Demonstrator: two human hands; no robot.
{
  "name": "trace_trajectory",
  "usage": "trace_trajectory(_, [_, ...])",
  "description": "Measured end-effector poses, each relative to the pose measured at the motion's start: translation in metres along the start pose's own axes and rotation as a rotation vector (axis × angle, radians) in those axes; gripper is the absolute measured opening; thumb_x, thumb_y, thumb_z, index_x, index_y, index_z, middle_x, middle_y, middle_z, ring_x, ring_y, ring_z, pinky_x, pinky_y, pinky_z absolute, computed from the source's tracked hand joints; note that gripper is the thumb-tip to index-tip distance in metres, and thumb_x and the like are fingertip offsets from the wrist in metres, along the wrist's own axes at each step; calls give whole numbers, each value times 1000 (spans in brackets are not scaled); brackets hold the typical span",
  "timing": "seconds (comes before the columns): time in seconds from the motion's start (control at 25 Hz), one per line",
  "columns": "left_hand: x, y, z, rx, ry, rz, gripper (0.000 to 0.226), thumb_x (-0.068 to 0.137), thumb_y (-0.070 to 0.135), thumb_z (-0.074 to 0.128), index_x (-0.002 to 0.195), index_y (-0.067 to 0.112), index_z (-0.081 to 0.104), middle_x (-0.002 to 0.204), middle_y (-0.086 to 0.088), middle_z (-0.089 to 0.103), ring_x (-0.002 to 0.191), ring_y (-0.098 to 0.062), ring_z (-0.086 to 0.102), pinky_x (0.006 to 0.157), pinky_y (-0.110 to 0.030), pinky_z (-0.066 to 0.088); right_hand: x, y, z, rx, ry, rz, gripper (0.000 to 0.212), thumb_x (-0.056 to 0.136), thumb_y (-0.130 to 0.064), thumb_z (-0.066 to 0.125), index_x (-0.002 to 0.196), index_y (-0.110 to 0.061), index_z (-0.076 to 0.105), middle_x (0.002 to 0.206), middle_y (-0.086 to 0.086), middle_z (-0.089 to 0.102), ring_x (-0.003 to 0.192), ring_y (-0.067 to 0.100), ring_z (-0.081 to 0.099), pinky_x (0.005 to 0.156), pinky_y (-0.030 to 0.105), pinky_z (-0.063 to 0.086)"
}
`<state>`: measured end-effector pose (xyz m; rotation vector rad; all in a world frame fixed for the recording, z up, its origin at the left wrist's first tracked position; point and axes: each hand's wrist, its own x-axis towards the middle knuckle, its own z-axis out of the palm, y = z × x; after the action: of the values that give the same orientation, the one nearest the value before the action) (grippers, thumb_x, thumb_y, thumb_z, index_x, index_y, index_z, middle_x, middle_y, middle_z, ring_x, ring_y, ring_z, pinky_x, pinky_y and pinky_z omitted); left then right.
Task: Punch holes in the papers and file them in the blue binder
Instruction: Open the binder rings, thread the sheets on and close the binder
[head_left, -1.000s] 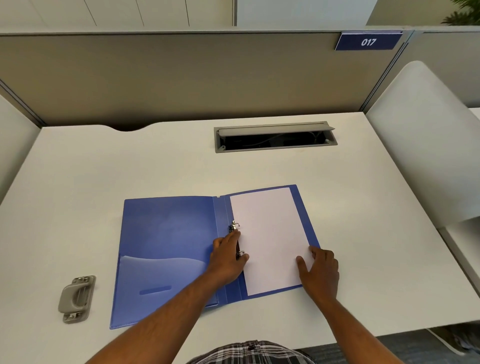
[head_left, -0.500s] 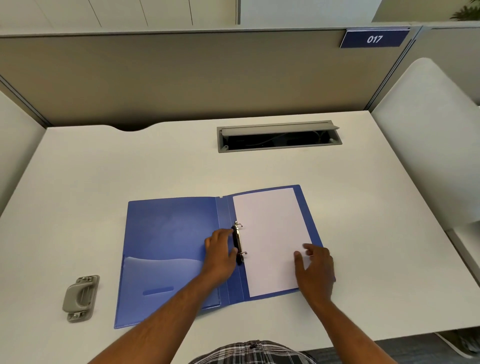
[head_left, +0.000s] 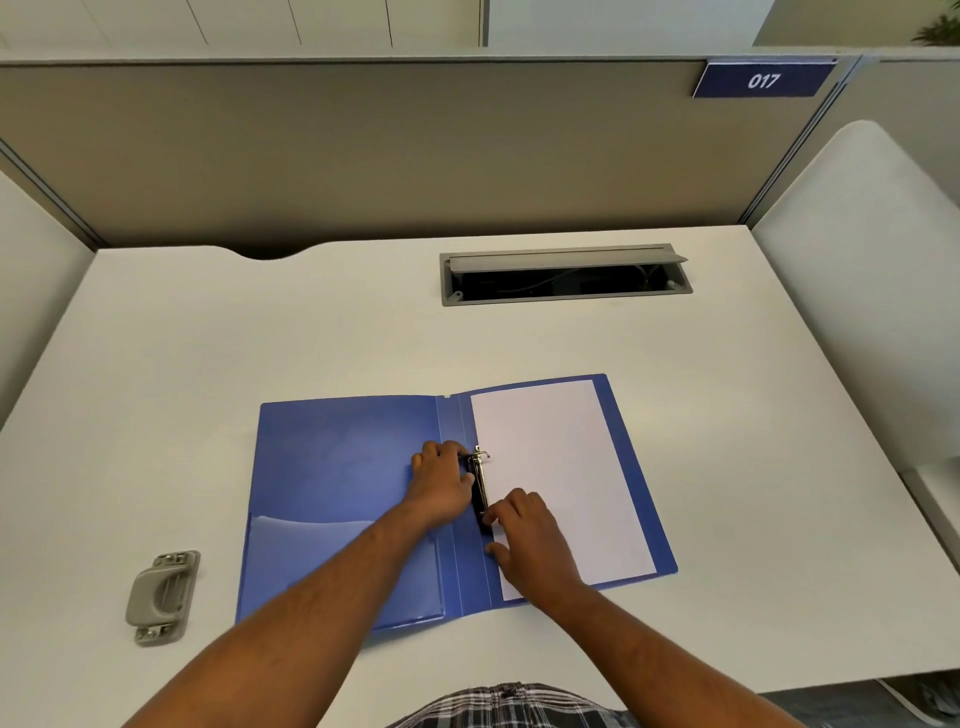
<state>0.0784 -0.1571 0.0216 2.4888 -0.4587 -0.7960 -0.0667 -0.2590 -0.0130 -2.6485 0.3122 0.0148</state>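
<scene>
Grey hole punch (head_left: 162, 597) idle at the desk's left, well apart. Blue binder (head_left: 343, 493) spread flat mid-desk: thin, floppy covers. Left hand (head_left: 441, 483) curled against the ring clip (head_left: 480, 486), seemingly gripping its far end. Right hand (head_left: 527, 535) pinching the near end. Paper (head_left: 566, 483) on the right cover: light, limp, slippery, best held flat beside the rings.

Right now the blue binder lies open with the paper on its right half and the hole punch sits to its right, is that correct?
Not quite: the head view shows the hole punch on the desk left of the blue binder; the binder does lie open with the paper on its right half.
</scene>
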Motion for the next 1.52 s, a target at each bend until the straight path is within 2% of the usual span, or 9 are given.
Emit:
trace_trajectory(0.12, [6, 0, -5, -240, -27, -56, 26, 95, 21, 61, 118, 19, 49, 108, -7, 63, 102, -24, 61, 85, -35, 54, -1, 0, 4, 12, 19, -1, 35, 81, -37, 81, 109, -21, 68, 108, -2, 67, 96, 19, 62, 81, 23, 49])
trace_trajectory(0.2, [7, 3, -8, -348, -50, -106, 26, 94, 20, 63, 116, 18, 49, 101, -9, 66, 87, -21, 63, 69, -30, 54, -1, -4, 3, 52, 14, 32, 36, 85, -44, 75, 111, -21, 65, 109, -2, 65, 97, 17, 59, 83, 23, 47])
trace_trajectory(0.48, [2, 16, -7, -726, -134, -190, 27, 95, 5, 61, 119, 12, 53, 95, -16, 68, 73, -22, 71, 69, -31, 63, 4, -11, -10, 264, 45, 272, 30, 93, -39, 68, 114, -25, 53, 95, -12, 57, 78, 7, 54, 70, 7, 39])
trace_trajectory(0.64, [-2, 5, 4, -430, -1, -21, 34, 93, 7, 62, 123, 22, 55, 107, -5, 64, 92, -19, 66, 72, -21, 57, 3, -2, -13, 309, 73, 357, 37, 91, -39, 71, 120, -26, 53, 101, -15, 54, 84, 7, 57, 70, 6, 40])
trace_trajectory(0.76, [-4, -5, 8, -144, 9, 133, 56, 87, 18, 71, 138, 24, 49, 127, -1, 48, 120, -17, 49, 98, -24, 45, -1, 5, -14, 296, 11, 245, 42, 90, -40, 71, 128, -29, 55, 109, -17, 49, 82, 2, 53, 71, 3, 41])
trace_trajectory(0.88, [-8, -10, 6, 14, -31, 208, 77, 81, 17, 72, 148, 26, 35, 145, 3, 32, 134, -19, 32, 109, -31, 39, -3, 12, -13, 262, -74, 182, 51, 93, -39, 69, 141, -34, 51, 118, -13, 51, 83, 3, 54, 76, 4, 43])
trace_trajectory(1.0, [-10, -8, 5, 82, -98, 265, 87, 82, 11, 68, 153, 32, 23, 156, 10, 23, 139, -21, 26, 110, -35, 38, 0, 14, -10, 233, -95, 200, 52, 97, -36, 64, 147, -32, 49, 122, -4, 56, 92, 7, 55, 84, 9, 45])
trace_trajectory(1.2, [-9, -5, 3, 113, -135, 242, 88, 89, 2, 57, 155, 39, 12, 161, 10, 22, 140, -21, 28, 110, -34, 37, 5, 14, -8, 161, -112, 225, 53, 100, -36, 58, 151, -33, 43, 120, -2, 55, 95, 7, 49, 82, 6, 37])
trace_trajectory(1.52, [-15, -5, 1, 96, -135, 249, 93, 86, -9, 53, 156, 38, 12, 158, 3, 25, 145, -23, 24, 115, -37, 37, 12, 11, -7, 24, -101, 217, 53, 104, -27, 53, 154, -34, 37, 113, 0, 59, 87, 7, 46, 77, 13, 38])
